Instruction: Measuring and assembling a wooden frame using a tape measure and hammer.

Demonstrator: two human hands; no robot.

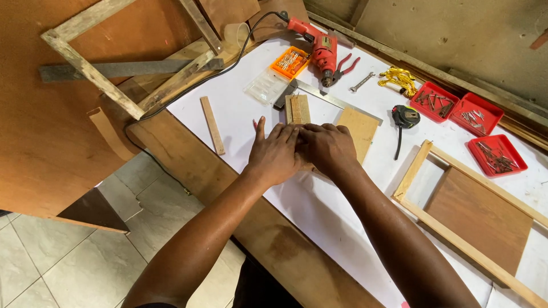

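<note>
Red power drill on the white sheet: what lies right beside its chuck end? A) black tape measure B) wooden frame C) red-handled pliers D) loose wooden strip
C. The red-handled pliers lie right next to the chuck end of the red power drill, while the black tape measure sits farther along the white sheet, nearer the person's hands.

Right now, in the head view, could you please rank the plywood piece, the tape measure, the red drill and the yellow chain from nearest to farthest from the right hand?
From the right hand:
1. Plywood piece, just beyond the knuckles.
2. Tape measure, farther right.
3. Red drill, at the far edge.
4. Yellow chain, far right; too close to the drill to call firmly.
</note>
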